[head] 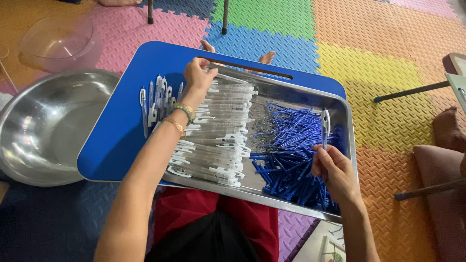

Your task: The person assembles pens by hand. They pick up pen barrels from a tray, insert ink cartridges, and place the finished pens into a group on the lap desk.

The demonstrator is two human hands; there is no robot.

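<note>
Over the steel tray [296,94], the right hand [335,172] pinches an upright clear pen [325,127] above the heap of blue refills [291,150]. Farther left, the left hand [198,75] closes on the far end of the row of clear pen barrels [218,136]. Both lie in the tray on a blue lap table [121,131], beside a steel bowl [43,126].

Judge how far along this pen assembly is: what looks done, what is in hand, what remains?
Done: a small batch of assembled pens lies on the blue lap desk. In hand: the right hand holds one pen upright above the steel tray, while the left hand reaches the clear pen barrels. Left: that large stack of barrels and the pile of blue refills.
</note>
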